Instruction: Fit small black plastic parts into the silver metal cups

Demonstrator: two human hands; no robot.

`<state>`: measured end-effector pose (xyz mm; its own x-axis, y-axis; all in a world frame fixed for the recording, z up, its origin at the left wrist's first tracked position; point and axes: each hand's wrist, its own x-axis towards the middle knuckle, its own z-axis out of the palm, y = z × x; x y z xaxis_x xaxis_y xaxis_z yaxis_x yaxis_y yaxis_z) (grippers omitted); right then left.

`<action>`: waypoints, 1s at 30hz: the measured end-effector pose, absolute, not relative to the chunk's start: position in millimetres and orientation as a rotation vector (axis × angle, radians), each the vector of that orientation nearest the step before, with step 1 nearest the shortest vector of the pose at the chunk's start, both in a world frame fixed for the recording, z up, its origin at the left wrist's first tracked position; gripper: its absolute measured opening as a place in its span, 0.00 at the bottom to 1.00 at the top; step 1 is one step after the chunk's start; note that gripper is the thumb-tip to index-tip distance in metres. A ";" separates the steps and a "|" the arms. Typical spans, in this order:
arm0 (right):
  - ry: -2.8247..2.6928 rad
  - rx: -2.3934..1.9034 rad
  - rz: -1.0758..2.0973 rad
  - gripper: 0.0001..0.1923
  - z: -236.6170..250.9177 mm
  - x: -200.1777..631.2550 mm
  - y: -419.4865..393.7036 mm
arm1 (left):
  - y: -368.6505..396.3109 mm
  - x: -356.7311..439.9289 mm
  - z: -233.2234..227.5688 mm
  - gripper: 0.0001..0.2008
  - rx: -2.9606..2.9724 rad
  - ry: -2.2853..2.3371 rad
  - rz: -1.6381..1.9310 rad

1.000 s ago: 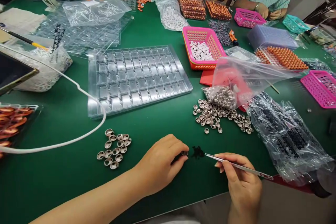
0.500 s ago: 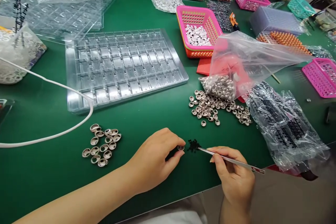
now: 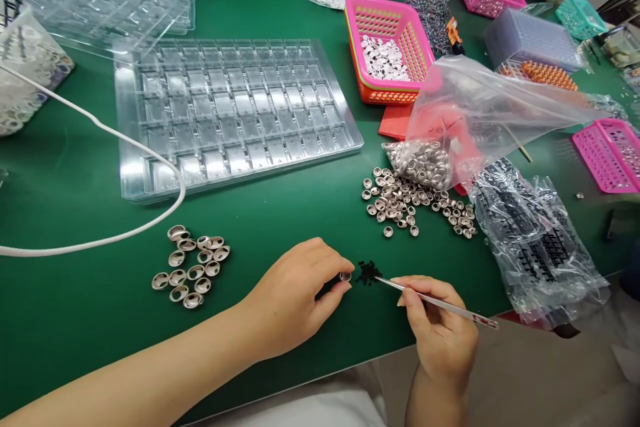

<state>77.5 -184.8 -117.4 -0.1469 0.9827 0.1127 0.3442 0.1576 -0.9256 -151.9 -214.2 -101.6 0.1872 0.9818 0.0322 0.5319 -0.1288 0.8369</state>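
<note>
The left hand (image 3: 295,297) pinches a small metal ring (image 3: 345,276) between thumb and forefinger, low over the table (image 3: 75,320). The right hand (image 3: 440,337) grips tweezers (image 3: 435,303), whose tip reaches a black heap (image 3: 367,272) just beside the ring; the single black pieces are too small to tell.

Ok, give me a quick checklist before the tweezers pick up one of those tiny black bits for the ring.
1. Metal ring pinched in left hand fingertips: ok.
2. Tweezers gripped in right hand: ok.
3. Tweezer tip at the black bits: ok.
4. A bit already caught in the tip: cannot tell.
5. Ring's opening turned toward the tweezers: cannot tell.
6. White cable away from both hands: ok.
</note>
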 end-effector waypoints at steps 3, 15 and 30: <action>-1.620 -1.311 0.984 0.02 -116.5 77.1 -185.2 | -214.8 -151.2 -102.9 0.08 1.752 1.463 0.841; -1.648 -1.143 1.055 0.08 -121.1 82.8 -186.3 | -212.8 -151.2 -102.6 0.05 1.760 1.465 0.802; -1.705 -1.078 1.071 0.14 -122.0 86.6 -188.6 | -212.6 -151.6 -101.7 0.05 1.758 1.467 0.795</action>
